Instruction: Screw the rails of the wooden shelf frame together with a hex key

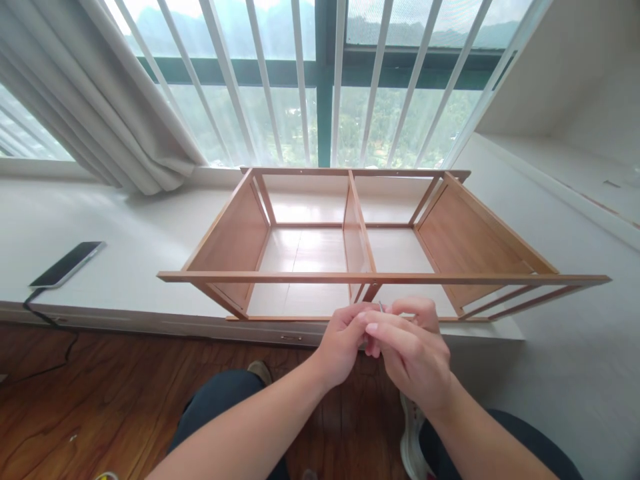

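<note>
Both hands are meeting at six o'clock of the shelf (350, 247); left hand (343, 343) and right hand (413, 350) are pinching their grips together on a small metal pin (381, 307).

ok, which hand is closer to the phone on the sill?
Left. The left hand sits right of the phone, below the wooden shelf frame; the right hand is farther right again, touching the left.

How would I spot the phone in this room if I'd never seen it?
Start at the big barred window and drop to the white ledge beneath it. Left of the wooden shelf frame, past the curtain, lies the phone: the only flat, dark slab there, with a cable trailing off its end.
</note>
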The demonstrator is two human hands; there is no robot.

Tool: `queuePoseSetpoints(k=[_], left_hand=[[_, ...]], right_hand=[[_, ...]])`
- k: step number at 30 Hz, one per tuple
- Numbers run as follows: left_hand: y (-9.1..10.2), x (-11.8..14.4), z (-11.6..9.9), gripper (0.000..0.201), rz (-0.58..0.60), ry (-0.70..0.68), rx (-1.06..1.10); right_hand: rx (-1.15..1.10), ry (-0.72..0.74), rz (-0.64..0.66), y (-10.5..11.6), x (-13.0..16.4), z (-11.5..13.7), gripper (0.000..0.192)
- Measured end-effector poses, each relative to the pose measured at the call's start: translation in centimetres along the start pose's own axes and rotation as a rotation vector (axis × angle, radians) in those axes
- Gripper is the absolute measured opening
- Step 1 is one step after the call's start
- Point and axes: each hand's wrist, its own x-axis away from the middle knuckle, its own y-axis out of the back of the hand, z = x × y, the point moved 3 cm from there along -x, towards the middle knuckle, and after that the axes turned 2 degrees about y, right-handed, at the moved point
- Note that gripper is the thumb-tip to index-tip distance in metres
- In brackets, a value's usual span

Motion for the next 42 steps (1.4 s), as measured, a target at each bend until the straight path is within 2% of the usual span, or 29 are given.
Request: queuePoseSetpoints(k=[3,8,12,15,18,25,34,42], left_hand=[[-0.7,0.1,-0.8,0.032,-0.038,0.030,0.154],[-1.4,0.2,-1.2,0.036,-0.034,0.108,0.261],[-1.5,-0.2,-1.3,0.033,-0.066,0.149,0.381],[-1.6,-0.6,-1.4,0.033,-0.089,0.156,0.445],[-1.8,-1.0,-1.5,0.035,-0.081,0.156,0.434],[-2.0,-1.2,-1.6,0.033,-0.085,0.133,0.402],[-1.6,-1.3,-1.7,0.034,-0.088,0.137,0.391],[-1.6,-1.3,-2.0,0.034,-0.116,0.155,0.364]], right_hand=[[-0.008,0.017,0.003,-0.1,0.1,0.3,0.048],[-0.006,0.039,0.015,-0.1,0.1,0.6,0.049],[0.004,0.041,0.018,0.1,0.4,0.5,0.046],[0.019,0.003,-0.045,0.5,0.4,0.2,0.039],[0.001,-0.043,-0.066,1.0,0.4,-0.3,0.031],[-0.042,-0.107,-0.034,1.1,0.7,-1.4,0.027],[-0.060,-0.135,-0.035,0.9,0.2,-1.3,0.024],[-0.027,-0.213,0.005,0.5,0.2,-1.0,0.010]])
